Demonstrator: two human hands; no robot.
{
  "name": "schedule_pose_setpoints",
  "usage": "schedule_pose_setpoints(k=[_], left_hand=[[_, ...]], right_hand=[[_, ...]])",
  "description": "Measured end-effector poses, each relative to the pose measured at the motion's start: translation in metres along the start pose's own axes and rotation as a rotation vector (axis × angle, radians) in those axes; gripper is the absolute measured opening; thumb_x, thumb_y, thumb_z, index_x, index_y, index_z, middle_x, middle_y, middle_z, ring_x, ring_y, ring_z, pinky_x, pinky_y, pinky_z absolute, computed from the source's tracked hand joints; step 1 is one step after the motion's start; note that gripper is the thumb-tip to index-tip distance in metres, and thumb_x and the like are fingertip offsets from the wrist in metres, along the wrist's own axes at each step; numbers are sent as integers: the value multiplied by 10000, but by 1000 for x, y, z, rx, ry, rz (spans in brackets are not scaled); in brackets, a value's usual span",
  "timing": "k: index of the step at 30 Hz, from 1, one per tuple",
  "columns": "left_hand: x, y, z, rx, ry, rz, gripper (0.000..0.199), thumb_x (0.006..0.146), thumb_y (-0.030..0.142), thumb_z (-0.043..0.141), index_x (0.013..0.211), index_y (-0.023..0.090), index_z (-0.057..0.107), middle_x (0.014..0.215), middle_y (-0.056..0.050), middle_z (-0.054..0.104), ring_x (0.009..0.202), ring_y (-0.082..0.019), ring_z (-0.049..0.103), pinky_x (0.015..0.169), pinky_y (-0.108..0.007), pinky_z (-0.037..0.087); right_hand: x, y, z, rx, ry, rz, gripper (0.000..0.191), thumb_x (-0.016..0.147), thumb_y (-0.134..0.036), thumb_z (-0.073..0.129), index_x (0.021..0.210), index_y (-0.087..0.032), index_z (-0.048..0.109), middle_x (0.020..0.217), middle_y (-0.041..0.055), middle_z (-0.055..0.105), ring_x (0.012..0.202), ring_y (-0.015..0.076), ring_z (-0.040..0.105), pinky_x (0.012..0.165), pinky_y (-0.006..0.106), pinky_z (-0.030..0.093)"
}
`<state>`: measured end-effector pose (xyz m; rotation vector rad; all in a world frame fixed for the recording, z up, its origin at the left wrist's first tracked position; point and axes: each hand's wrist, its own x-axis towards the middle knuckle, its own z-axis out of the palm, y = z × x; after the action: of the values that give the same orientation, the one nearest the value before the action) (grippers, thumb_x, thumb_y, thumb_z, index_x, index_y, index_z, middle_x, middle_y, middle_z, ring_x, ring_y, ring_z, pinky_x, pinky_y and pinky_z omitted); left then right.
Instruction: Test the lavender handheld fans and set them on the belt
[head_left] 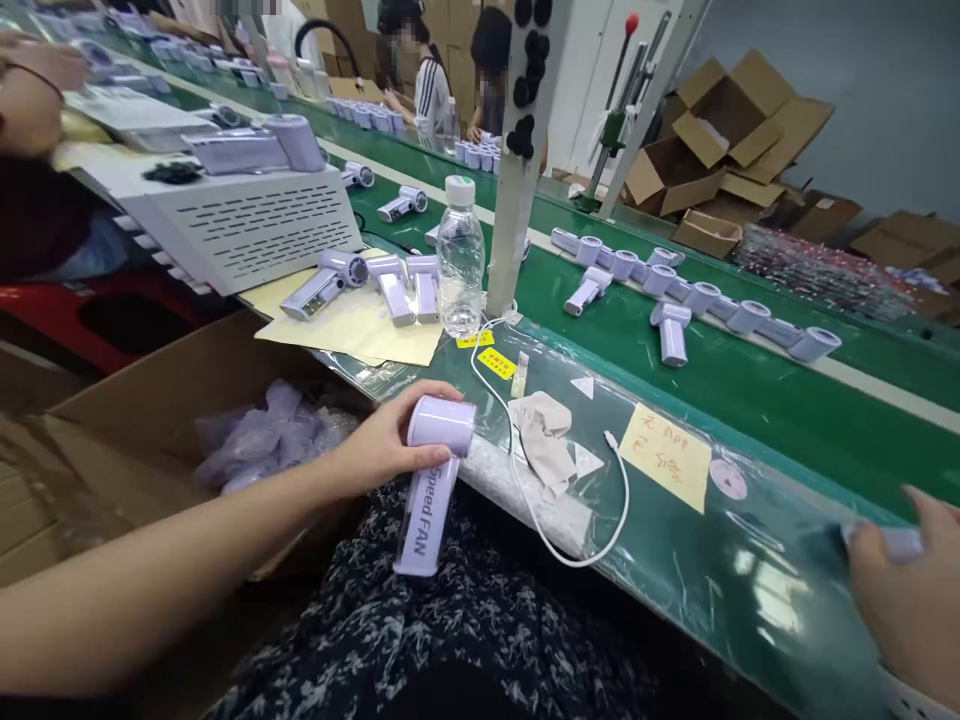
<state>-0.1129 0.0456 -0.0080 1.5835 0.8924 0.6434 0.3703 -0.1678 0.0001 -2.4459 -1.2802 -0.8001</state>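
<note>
My left hand (401, 435) is closed around the round head of a light purple handheld fan (442, 427). The fan hangs over my lap, its handle pointing down with "Speed FAN" printed on it. At the right edge, blurred by motion, my right hand (907, 590) is closed on a small light purple piece with a dark end, too smeared to name exactly. Between the hands, a white charging cable (559, 555) loops on the green bench beside a crumpled beige cloth (544, 435) and a roll of bubble wrap (559, 505).
A clear plastic bottle (460, 260) stands by a metal post (517, 200). Several fans lie on yellow paper (360, 335); others line the green conveyor (780, 375). A white vented box (262, 235) and a carton (157, 390) are to my left. People sit across the line.
</note>
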Motion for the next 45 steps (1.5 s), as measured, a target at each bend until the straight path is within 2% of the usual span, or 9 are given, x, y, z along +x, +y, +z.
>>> schedule_pose_setpoints(k=[2,4,9,17,23,27,35,39,45], left_hand=[[6,-3,12,-81,21,15,692,692,542,831,1212,223,505,1038,-30,615,812,-176,605,672,-256,506],[12,-7,25,-96,89,47,685,696,547,824,1206,219,505,1091,-45,603,855,-185,605,706,-267,507],[15,-13,32,-59,58,57,664,677,499,853,1190,214,542,1138,-61,615,915,-210,607,781,-305,510],[18,-9,22,-153,-27,-10,689,629,445,893,1191,219,565,1103,-47,618,930,-208,589,835,-336,501],[22,-9,22,-133,-36,-24,682,635,419,894,1203,219,573,1114,-52,626,956,-221,590,854,-353,493],[25,-6,18,-182,-107,-5,654,671,425,870,1200,224,542,1076,-33,619,929,-206,597,842,-345,497],[9,-10,35,-184,29,120,741,743,455,825,1345,247,447,1153,-40,561,935,-186,569,841,-315,484],[-14,7,57,-294,36,162,668,826,558,751,1331,249,441,1088,-26,539,825,-144,543,718,-256,474],[-40,45,72,-373,-41,89,629,823,544,777,1270,249,447,929,10,554,718,-123,539,666,-247,466]], right_hand=[[32,-41,22,274,-108,31,455,886,-375,502,1223,-163,723,1306,249,605,1311,450,544,1083,615,436],[70,-86,56,378,-228,24,324,872,-314,566,1086,-169,762,1428,196,536,1281,367,593,1052,517,509],[159,-182,135,322,-343,191,324,987,-322,681,1277,-181,653,1442,119,577,1242,285,612,1026,514,534],[193,-332,164,246,-467,259,438,986,-431,672,1349,-193,618,1505,132,525,1340,327,536,1110,579,451],[188,-310,121,280,-610,119,383,981,-453,672,1229,-162,662,1329,120,639,1174,274,635,1008,502,525],[147,-292,85,402,-632,-109,411,944,-530,655,967,-127,734,1090,137,710,1012,285,689,908,437,549],[37,-269,40,638,-443,-436,384,876,-406,675,1166,-160,730,1365,203,627,1371,394,498,1135,565,402],[2,-256,29,738,-330,-449,181,874,-310,637,830,-165,735,1282,229,629,1280,405,546,1096,600,426],[-19,-239,-20,973,-181,-295,166,940,-348,633,890,-225,733,1256,125,675,1232,347,602,1046,591,465]])
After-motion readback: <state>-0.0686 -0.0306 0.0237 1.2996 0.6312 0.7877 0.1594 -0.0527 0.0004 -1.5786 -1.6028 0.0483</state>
